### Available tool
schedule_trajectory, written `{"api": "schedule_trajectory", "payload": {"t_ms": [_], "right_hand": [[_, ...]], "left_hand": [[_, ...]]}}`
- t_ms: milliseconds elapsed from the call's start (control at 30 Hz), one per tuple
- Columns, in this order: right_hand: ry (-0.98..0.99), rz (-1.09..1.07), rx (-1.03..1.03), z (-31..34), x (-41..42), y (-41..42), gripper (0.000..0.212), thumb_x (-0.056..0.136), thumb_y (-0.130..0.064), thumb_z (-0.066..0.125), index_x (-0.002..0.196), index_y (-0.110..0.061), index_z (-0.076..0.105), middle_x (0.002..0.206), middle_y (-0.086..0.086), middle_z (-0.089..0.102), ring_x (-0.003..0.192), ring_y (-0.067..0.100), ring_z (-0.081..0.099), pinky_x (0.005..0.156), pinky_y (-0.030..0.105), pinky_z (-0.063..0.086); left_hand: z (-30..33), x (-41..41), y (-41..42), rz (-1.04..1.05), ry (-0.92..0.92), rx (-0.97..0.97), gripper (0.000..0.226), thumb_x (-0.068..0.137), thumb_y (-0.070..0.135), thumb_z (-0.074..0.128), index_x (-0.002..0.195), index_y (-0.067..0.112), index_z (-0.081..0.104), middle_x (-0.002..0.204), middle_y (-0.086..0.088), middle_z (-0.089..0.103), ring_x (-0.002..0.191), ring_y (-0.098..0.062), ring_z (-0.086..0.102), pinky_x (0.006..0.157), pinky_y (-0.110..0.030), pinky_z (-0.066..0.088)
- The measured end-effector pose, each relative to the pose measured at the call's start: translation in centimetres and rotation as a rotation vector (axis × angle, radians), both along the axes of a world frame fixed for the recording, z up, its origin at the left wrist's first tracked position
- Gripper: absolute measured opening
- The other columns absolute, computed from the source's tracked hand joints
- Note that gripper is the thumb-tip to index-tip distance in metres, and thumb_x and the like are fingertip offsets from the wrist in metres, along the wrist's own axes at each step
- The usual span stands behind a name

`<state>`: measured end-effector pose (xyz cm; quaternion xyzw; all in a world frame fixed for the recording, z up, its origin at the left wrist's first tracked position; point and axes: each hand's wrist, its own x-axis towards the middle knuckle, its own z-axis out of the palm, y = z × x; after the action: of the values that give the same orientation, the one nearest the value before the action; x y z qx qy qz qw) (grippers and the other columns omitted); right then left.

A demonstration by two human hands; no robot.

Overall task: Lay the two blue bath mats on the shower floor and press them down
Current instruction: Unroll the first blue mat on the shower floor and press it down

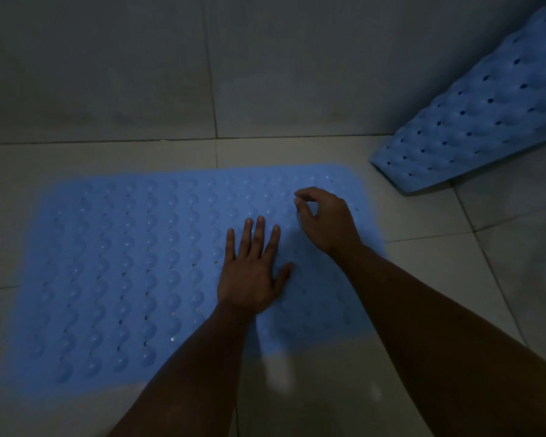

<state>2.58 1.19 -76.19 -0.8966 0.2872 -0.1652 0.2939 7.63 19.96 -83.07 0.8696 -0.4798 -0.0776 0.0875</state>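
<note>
One blue bath mat (114, 263) with rows of round bumps and small holes lies flat on the tiled shower floor. My left hand (251, 269) presses on its middle with straight, spread fingers. My right hand (325, 219) hovers over the mat's far right part, fingers loosely curled, thumb and forefinger close together, holding nothing that I can see. The second blue bath mat (483, 111) leans tilted against the wall at the upper right, its lower edge on the floor, apart from both hands.
Pale grey floor tiles (312, 389) surround the flat mat. A tiled wall (108, 74) rises just behind it and meets the floor along a grout line. The light is dim.
</note>
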Motion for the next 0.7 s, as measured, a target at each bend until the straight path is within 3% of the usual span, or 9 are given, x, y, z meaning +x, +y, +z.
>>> {"api": "schedule_trajectory", "payload": {"t_ms": [100, 267, 367, 400, 467, 533, 567, 633, 700], "right_hand": [[0.0, -0.025, -0.005, -1.5, -0.5, 0.2, 0.027, 0.098, -0.038, 0.052, 0.107, -0.021, 0.072, 0.109, -0.004, 0.072, 0.103, 0.018, 0.065, 0.092, 0.035, 0.053], [0.029, 0.029, 0.001, -1.3, -1.1, -1.1, 0.027, 0.098, -0.038, 0.053, 0.105, -0.02, 0.073, 0.108, -0.001, 0.072, 0.104, 0.019, 0.065, 0.093, 0.032, 0.05], [0.205, 0.053, 0.145, 1.4, -1.1, -2.6, 0.027, 0.098, -0.039, 0.057, 0.102, -0.018, 0.074, 0.106, 0.002, 0.074, 0.102, 0.019, 0.067, 0.09, 0.029, 0.05], [0.31, 0.062, 0.21, 2.2, -0.9, -3.2, 0.031, 0.098, -0.041, 0.057, 0.104, -0.016, 0.075, 0.11, 0.003, 0.074, 0.105, 0.02, 0.066, 0.092, 0.029, 0.049], [0.511, 0.087, 0.256, 3.5, -0.5, -4.1, 0.038, 0.099, -0.043, 0.055, 0.109, -0.012, 0.075, 0.12, 0.008, 0.071, 0.113, 0.025, 0.063, 0.097, 0.031, 0.046], [0.597, 0.123, 0.234, 3.9, -0.3, -4.0, 0.036, 0.1, -0.038, 0.053, 0.105, -0.01, 0.075, 0.117, 0.011, 0.071, 0.111, 0.028, 0.063, 0.095, 0.031, 0.045], [0.569, 0.119, 0.205, 3.6, -0.5, -3.4, 0.034, 0.101, -0.037, 0.052, 0.101, -0.011, 0.075, 0.111, 0.011, 0.072, 0.106, 0.028, 0.064, 0.094, 0.033, 0.047], [0.394, 0.073, 0.047, 1.9, -1.3, -1.5, 0.034, 0.099, -0.039, 0.047, 0.099, -0.017, 0.073, 0.103, 0.01, 0.071, 0.099, 0.028, 0.064, 0.093, 0.037, 0.051], [0.245, 0.12, -0.169, -0.9, -2.1, 0.8, 0.047, 0.098, -0.042, 0.041, 0.118, -0.011, 0.07, 0.121, 0.015, 0.07, 0.116, 0.033, 0.063, 0.102, 0.044, 0.05]], "left_hand": [[0.1, 0.1, 0.0, -0.021, 0.001, 0.032, 0.073, 0.103, 0.067, 0.009, 0.163, 0.027, 0.003, 0.171, -0.007, -0.01, 0.156, -0.025, -0.017, 0.124, -0.061, -0.001], [0.1, 0.3, -0.4, 0.015, 0.034, 0.057, 0.079, 0.099, 0.075, 0.012, 0.163, 0.029, 0.012, 0.171, -0.007, -0.003, 0.157, -0.025, -0.012, 0.124, -0.06, -0.003], [1.6, 0.4, -0.9, 0.031, 0.128, 0.103, 0.078, 0.098, 0.072, 0.022, 0.162, 0.028, 0.018, 0.171, -0.007, -0.002, 0.157, -0.027, -0.011, 0.123, -0.059, -0.009], [2.6, 0.9, -1.5, 0.026, 0.175, 0.171, 0.077, 0.097, 0.069, 0.028, 0.162, 0.027, 0.021, 0.171, -0.009, 0.001, 0.158, -0.028, -0.007, 0.124, -0.059, -0.005], [5.6, 2.5, -3.4, 0.027, 0.218, 0.305, 0.068, 0.095, 0.06, 0.04, 0.151, 0.023, 0.043, 0.164, -0.015, 0.027, 0.152, -0.034, 0.024, 0.119, -0.057, 0.02], [8.3, 4.2, -4.9, 0.07, 0.191, 0.312, 0.049, 0.095, 0.052, 0.046, 0.126, 0.018, 0.064, 0.136, -0.014, 0.059, 0.126, -0.034, 0.055, 0.102, -0.047, 0.042], [8.9, 4.7, -5.2, 0.078, 0.131, 0.26, 0.044, 0.096, 0.048, 0.047, 0.12, 0.017, 0.065, 0.127, -0.011, 0.065, 0.118, -0.033, 0.059, 0.098, -0.044, 0.044], [8.7, 4.7, -4.8, 0.082, 0.039, 0.167, 0.042, 0.097, 0.044, 0.046, 0.126, 0.018, 0.062, 0.131, -0.008, 0.063, 0.126, -0.032, 0.053, 0.101, -0.045, 0.043], [7.3, 3.9, -3.5, 0.093, 0.032, 0.111, 0.048, 0.098, 0.042, 0.046, 0.138, 0.018, 0.056, 0.147, -0.008, 0.053, 0.144, -0.032, 0.039, 0.111, -0.048, 0.036]]}}
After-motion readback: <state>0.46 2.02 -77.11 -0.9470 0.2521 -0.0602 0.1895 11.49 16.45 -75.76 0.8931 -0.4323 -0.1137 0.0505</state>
